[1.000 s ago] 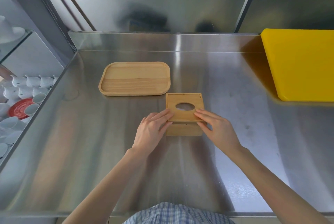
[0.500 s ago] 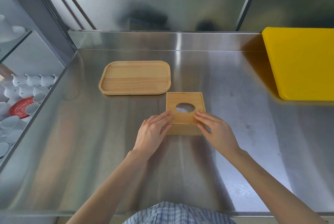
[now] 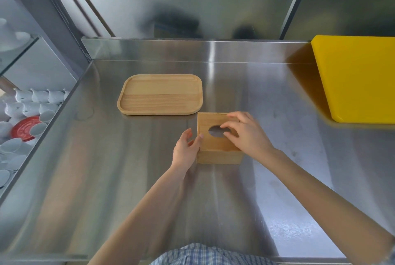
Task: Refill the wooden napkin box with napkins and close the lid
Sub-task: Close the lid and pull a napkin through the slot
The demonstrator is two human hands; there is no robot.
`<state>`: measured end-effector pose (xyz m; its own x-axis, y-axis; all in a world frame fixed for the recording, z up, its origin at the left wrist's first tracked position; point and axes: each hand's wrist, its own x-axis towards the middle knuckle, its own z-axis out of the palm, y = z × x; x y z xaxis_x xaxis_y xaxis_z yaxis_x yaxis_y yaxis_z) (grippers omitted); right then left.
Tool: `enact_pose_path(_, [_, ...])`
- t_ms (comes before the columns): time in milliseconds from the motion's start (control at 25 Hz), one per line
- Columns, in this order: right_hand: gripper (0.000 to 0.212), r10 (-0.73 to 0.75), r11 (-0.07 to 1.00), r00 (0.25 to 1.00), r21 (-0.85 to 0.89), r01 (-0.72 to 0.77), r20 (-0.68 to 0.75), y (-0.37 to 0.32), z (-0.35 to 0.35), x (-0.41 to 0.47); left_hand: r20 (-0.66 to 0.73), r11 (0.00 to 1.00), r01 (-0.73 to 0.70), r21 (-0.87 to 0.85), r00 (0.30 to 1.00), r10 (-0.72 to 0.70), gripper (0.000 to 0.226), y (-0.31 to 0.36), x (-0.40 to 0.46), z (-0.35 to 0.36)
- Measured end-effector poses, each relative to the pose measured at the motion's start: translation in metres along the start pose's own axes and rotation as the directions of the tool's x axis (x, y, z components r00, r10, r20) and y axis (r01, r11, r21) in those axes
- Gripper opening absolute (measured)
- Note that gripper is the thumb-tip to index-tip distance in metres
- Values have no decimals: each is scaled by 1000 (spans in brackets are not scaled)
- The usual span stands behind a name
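Note:
A square wooden napkin box (image 3: 218,156) stands on the steel counter, its lid (image 3: 208,120) with an oval hole lying flat on top. My left hand (image 3: 186,150) rests against the box's left side, thumb on the lid's left edge. My right hand (image 3: 245,134) lies over the lid's right half, fingertips at the rim of the oval hole. The hole looks dark; no napkins are visible anywhere.
An empty wooden tray (image 3: 161,93) lies just behind and left of the box. A yellow cutting board (image 3: 359,76) fills the right back of the counter (image 3: 128,179). White cups and a red plate (image 3: 25,128) sit on a lower level at left.
Both hands left the lid's near edge: the left moved to the box's left side, the right slid forward over the lid to the oval hole.

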<state>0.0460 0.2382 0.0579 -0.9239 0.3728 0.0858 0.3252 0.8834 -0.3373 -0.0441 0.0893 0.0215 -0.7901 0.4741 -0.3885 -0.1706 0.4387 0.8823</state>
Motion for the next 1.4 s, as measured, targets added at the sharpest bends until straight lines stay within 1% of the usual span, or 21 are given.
enact_pose_path(120, [24,-22,988,989,-147,43,144,-8,-1,23,16,1000,31,0,999,-31,59,1,4,2])
enact_pose_path(240, [22,-4,959,965,-271,78,264,-15,1,37,23,1000,20,-9,1000,-20,49,-1,5,4])
enact_pose_path(320, [19,11,932,946,-346,107,323,-20,1,45,23,1000,4,-7,1000,-4,43,-1,5,5])
enact_pose_path(440, [20,-4,849,915,-482,216,404,-28,5,58,24,1000,-2,5,1000,2,42,-1,4,5])
enact_pose_path(520, [21,-27,817,905,-513,264,424,-30,9,63,26,1000,-3,5,1000,3,43,-1,3,5])
enact_pose_path(680, [18,-74,823,906,-487,291,416,-25,14,63,19,1000,-1,0,1000,1,44,-2,4,7])
enact_pose_path(800, [16,-86,834,899,-463,301,428,-22,15,65,13,999,-14,28,1000,14,45,-3,3,7])
enact_pose_path(920, [17,-126,846,906,-432,311,404,-19,17,66,11,999,-15,37,1000,15,45,-1,4,6])
enact_pose_path(1120, [16,-199,876,892,-335,348,407,-12,12,63,0,998,-27,53,1000,27,44,-1,2,7])
enact_pose_path(1240, [14,-216,921,918,-244,305,332,-7,3,58,-14,998,-35,59,999,36,43,-1,1,8])
enact_pose_path(1400, [16,-112,980,953,-127,153,283,-2,-8,51,-16,998,-34,61,999,35,43,-1,1,7])
